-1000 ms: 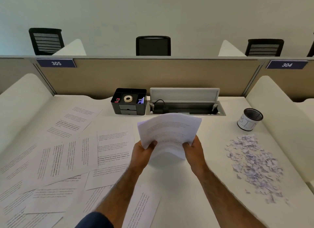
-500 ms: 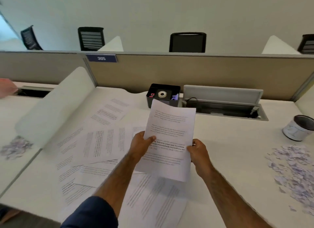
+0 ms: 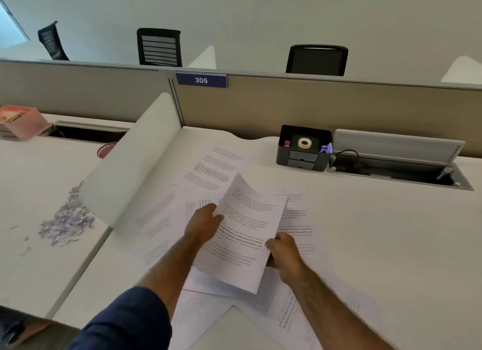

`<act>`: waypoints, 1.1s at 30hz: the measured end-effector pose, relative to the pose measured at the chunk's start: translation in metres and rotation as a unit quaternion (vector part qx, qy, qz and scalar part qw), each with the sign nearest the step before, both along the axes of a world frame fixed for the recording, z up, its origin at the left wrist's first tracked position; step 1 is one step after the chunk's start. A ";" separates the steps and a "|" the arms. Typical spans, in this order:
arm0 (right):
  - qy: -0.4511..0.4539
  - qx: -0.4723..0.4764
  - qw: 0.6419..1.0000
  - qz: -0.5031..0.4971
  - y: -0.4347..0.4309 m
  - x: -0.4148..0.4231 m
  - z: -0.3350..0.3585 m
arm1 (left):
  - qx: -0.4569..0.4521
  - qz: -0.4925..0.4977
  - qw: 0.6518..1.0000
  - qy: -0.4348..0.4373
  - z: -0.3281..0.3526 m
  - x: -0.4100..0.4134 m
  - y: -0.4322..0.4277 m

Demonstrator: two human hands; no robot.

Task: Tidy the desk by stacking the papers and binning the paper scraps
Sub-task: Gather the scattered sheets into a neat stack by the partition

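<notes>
I hold a small stack of printed papers (image 3: 242,235) just above the white desk (image 3: 391,245). My left hand (image 3: 203,225) grips its left edge with the thumb on top. My right hand (image 3: 283,253) pinches its right edge lower down. The stack's top left corner curls upward. Several loose printed sheets (image 3: 211,167) lie spread on the desk under and around the stack, to the left and toward me. A heap of paper scraps (image 3: 65,223) lies on the neighbouring desk at the left, beyond the white side divider (image 3: 130,164).
A black desk organiser (image 3: 303,147) with a tape roll stands at the back, next to an open cable tray (image 3: 399,167). A beige partition (image 3: 313,104) marked 305 closes the far side. A pink box (image 3: 18,120) sits far left.
The view has swung left, so the scraps and cup on the right have left the frame. My hands have carried the stack left and lower, over the loose sheets.
</notes>
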State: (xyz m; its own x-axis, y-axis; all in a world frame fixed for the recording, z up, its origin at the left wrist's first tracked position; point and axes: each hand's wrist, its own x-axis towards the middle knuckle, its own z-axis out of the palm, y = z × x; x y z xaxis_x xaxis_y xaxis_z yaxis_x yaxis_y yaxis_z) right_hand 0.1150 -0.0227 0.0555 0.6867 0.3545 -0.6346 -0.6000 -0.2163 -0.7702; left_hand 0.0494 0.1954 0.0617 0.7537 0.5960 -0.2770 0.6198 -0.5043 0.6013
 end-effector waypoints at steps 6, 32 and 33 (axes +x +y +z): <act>0.039 -0.001 0.998 -0.047 0.053 -0.049 -0.004 | 0.098 -0.125 0.985 0.074 -0.008 0.017 0.058; 0.128 -0.075 0.981 -0.128 0.098 -0.074 -0.004 | 0.108 -0.215 0.966 0.096 -0.016 0.054 0.109; 0.127 -0.075 0.981 -0.129 0.098 -0.074 -0.004 | 0.103 -0.203 0.969 0.100 -0.012 0.055 0.110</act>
